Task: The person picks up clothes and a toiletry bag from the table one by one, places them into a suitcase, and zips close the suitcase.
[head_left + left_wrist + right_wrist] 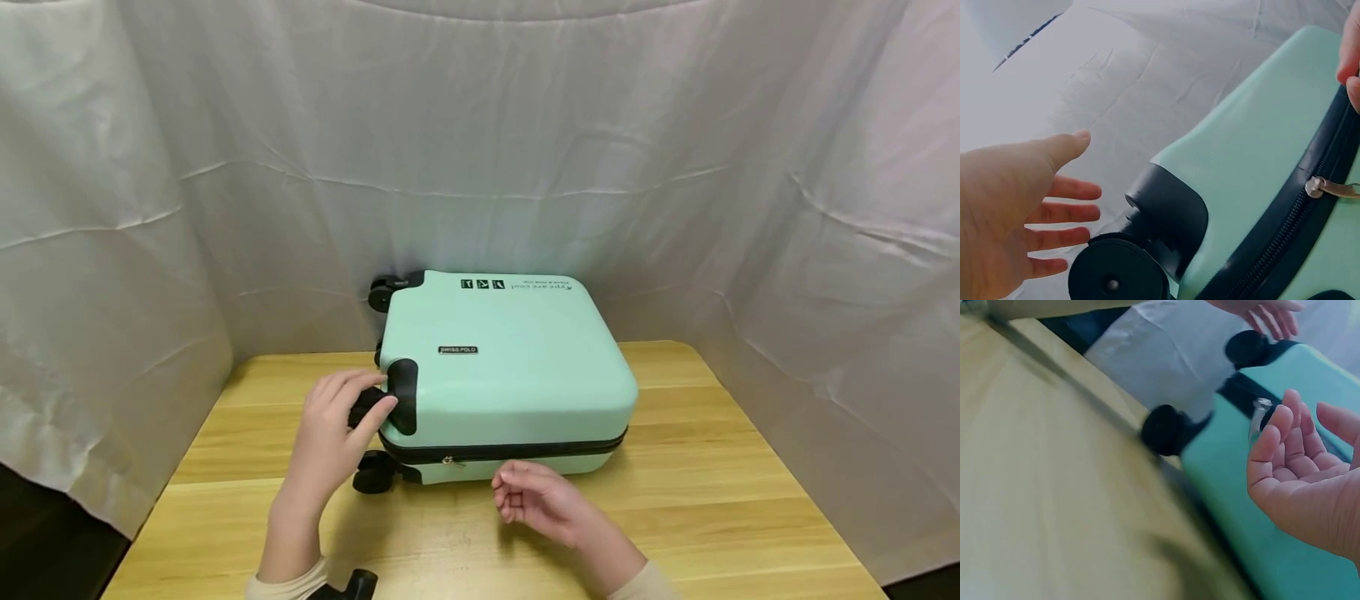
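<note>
So the mint suitcase (504, 375) lay flat on the desk (712, 500), long axis left-right. Left hand (333, 425), grip released, was at its upper wheel (366, 406); right hand (536, 500), loose and empty, sat just off the zipper pull (448, 460).

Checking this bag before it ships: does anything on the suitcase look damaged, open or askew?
Nothing stands out. The mint suitcase lies flat on the wooden table, its shell smooth, its zipper run shut along the near side. The left hand is at a corner wheel; the right hand hovers near the zipper pull.
</note>
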The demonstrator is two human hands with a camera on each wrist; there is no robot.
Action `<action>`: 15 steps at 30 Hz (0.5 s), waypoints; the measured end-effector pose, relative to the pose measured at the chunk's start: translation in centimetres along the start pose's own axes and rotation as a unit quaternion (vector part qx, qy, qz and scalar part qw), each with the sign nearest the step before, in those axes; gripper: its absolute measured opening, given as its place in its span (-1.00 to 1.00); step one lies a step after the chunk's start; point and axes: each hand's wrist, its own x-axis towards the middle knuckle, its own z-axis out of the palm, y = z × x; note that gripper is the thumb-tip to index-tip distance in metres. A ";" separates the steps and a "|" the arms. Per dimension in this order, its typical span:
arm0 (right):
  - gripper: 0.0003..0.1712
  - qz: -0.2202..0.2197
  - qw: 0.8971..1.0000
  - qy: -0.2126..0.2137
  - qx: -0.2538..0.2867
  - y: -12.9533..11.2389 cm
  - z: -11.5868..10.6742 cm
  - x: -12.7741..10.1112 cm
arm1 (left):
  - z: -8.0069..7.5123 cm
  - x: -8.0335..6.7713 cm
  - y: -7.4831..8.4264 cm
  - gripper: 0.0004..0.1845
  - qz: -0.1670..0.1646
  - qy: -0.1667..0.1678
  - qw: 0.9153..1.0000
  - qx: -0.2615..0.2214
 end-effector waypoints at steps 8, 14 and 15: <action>-0.73 -0.104 0.986 -0.002 -0.129 -4.9 -0.4 -2.5 | -0.8 -0.2 1.3 -0.76 -0.023 -0.046 0.996 -0.074; -0.71 -0.171 0.966 0.001 -0.192 -7.5 -0.6 -4.2 | -0.7 -0.5 1.9 -0.74 -0.015 -0.097 0.983 -0.156; -0.70 -0.180 0.963 0.003 -0.199 -7.8 -0.8 -4.4 | -0.7 -0.5 2.0 -0.74 -0.013 -0.106 0.980 -0.168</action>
